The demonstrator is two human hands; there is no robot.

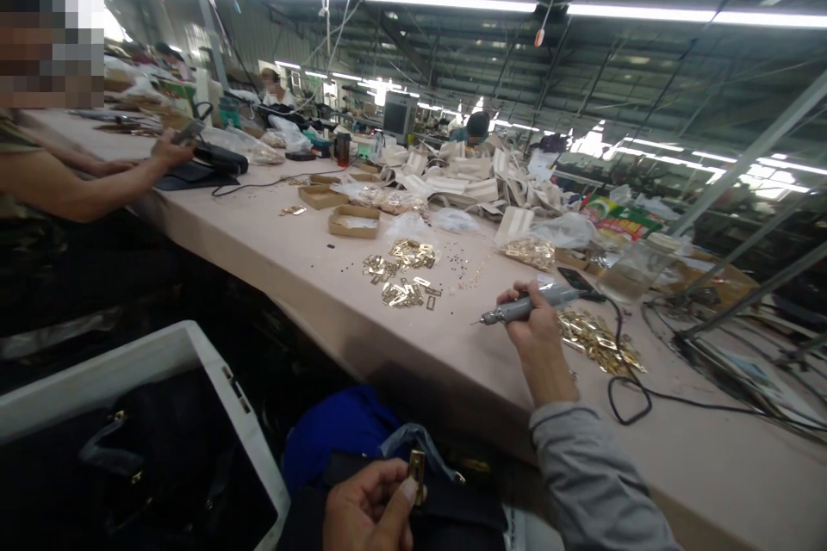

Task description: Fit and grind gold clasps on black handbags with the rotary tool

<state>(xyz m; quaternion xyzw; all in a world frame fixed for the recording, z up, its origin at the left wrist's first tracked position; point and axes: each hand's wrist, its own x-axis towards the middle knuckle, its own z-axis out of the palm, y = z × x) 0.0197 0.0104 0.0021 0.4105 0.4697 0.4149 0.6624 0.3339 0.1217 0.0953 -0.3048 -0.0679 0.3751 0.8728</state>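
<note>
Your long pale worktable (pixel 271 250) carries heaps of small gold metal fittings (pixel 401 271) and shallow cardboard trays (pixel 353 221). Farther along you see clear plastic bags (pixel 562 231) and a black cable (pixel 630 396).

Colours here: the long table (pixel 271 250) is a pale pinkish beige, and the heaps of little metal fittings (pixel 404 271) on it are shiny gold. The electric screwdriver (pixel 536 303) is silver-grey with a black cord (pixel 624 396). Sleeve (pixel 594 482) is plain grey. The bag (pixel 452 508) down in the lap is black with a gold clasp (pixel 417 469), next to bright blue cloth (pixel 342 430). White crate (pixel 194 362), and cream-and-white striped pieces (pixel 478 181) piled further back.
</note>
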